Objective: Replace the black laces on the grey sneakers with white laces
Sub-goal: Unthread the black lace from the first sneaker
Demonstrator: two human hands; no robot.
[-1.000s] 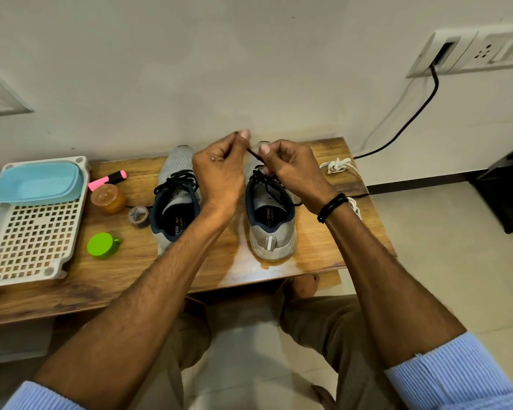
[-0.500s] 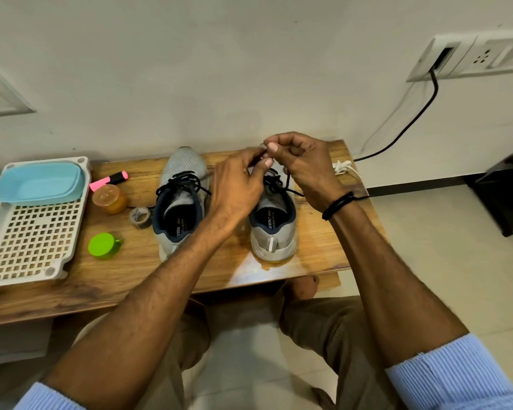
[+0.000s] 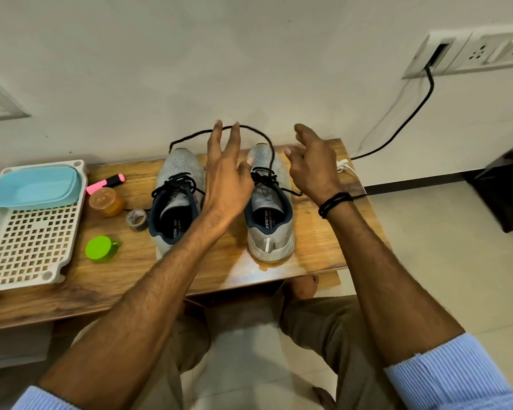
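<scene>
The black lace [image 3: 269, 143] arcs over right sneaker [image 3: 271, 208]; left hand [image 3: 228, 179] fingers spread, grip empty; right hand [image 3: 311, 167] likewise

Front: bare bench [image 3: 234, 273] strip before both sneakers [image 3: 271, 232].
Left: tray [image 3: 27, 232], jar [image 3: 106, 201], tape roll [image 3: 137, 219] and green cap [image 3: 100, 247] crowd the way.
Back: wall [image 3: 249, 69] close behind the toes.
Above: black lace [image 3: 262, 135] loops over the toes.
Right: white laces [image 3: 342, 168] at far corner.
</scene>
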